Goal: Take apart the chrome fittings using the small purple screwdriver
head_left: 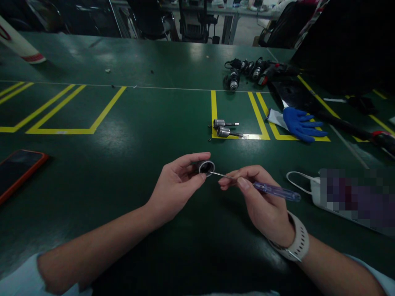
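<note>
Between the thumb and fingers of my left hand (180,181) is a short metal cylinder (206,167), its round open end turned toward my right hand. My right hand (262,197) grips a screwdriver (276,191) with a clear purple handle. Its thin shaft points left, and the tip reaches the mouth of the cylinder; how deep it goes is hidden. Beyond my hands, two metal cup-shaped parts with thin stems, one (219,123) behind the other (224,131), lie inside a yellow tape outline. Tiny dark nut-like pieces (209,139) rest beside them.
An orange-cased phone (21,168) lies at the left. To the right are a blue-and-white glove (304,123) and a pale strapped item (316,191), partly pixelated. Dark cabled parts (233,80) sit farther back on the green table (160,111). A white roll (21,41) stands far left.
</note>
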`<action>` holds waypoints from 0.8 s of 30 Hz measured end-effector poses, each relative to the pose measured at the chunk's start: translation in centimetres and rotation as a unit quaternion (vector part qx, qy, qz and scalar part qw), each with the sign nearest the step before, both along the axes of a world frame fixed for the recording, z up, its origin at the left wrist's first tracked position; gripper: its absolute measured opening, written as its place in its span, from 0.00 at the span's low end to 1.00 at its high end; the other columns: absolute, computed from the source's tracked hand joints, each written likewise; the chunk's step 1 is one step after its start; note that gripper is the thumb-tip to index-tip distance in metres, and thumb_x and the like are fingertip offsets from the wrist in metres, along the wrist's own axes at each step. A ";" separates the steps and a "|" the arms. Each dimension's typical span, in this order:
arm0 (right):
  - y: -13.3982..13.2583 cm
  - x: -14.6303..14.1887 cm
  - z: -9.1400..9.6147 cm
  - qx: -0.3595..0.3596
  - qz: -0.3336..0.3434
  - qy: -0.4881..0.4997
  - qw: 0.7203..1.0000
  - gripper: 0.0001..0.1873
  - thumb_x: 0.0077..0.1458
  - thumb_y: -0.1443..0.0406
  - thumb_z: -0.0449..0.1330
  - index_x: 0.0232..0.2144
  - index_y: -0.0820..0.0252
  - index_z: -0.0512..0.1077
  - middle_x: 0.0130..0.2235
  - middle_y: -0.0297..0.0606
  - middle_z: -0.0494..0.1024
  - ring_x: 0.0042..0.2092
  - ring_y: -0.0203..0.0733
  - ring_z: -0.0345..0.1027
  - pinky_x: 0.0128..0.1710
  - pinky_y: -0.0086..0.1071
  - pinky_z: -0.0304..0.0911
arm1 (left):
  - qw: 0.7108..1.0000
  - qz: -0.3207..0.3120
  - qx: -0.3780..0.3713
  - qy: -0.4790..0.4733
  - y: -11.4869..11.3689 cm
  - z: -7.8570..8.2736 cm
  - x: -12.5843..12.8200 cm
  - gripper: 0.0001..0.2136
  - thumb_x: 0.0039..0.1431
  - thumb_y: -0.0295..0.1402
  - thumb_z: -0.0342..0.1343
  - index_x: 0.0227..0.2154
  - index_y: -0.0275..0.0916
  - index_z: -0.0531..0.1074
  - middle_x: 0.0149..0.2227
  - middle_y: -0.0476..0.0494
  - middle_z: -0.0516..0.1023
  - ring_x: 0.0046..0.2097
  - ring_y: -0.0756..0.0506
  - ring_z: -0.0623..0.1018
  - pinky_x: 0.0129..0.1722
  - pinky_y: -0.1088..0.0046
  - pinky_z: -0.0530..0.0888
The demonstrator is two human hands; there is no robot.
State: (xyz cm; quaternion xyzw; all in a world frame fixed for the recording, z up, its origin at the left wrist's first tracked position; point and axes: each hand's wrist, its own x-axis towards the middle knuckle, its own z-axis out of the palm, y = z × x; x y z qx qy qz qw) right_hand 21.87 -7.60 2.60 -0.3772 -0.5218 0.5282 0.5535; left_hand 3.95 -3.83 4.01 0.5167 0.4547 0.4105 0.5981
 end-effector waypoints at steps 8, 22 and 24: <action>-0.6 -0.3 0.7 0.118 -0.029 -0.250 0.961 0.09 0.57 0.73 0.54 0.39 0.56 0.68 0.38 0.36 0.77 0.40 0.36 0.73 0.40 0.31 0.67 | 1.000 0.014 0.014 -0.008 -0.4 0.4 0.4 0.12 0.50 0.22 0.58 0.38 0.39 0.74 0.47 0.44 0.77 0.46 0.44 0.78 0.47 0.67 0.74; -1.2 -0.6 1.1 0.170 0.003 -0.304 0.937 0.10 0.58 0.72 0.53 0.40 0.54 0.65 0.39 0.37 0.77 0.41 0.40 0.72 0.41 0.35 0.67 | 0.999 0.038 0.026 0.023 -0.5 0.8 0.8 0.08 0.48 0.21 0.55 0.31 0.37 0.75 0.43 0.43 0.78 0.42 0.44 0.79 0.43 0.66 0.76; -1.3 -0.7 1.2 0.180 0.005 -0.314 0.932 0.10 0.57 0.72 0.53 0.40 0.54 0.65 0.39 0.37 0.77 0.41 0.40 0.72 0.41 0.35 0.68 | 0.999 0.040 0.026 0.023 -0.6 0.8 0.9 0.08 0.49 0.22 0.55 0.31 0.37 0.75 0.43 0.43 0.78 0.43 0.43 0.79 0.43 0.66 0.76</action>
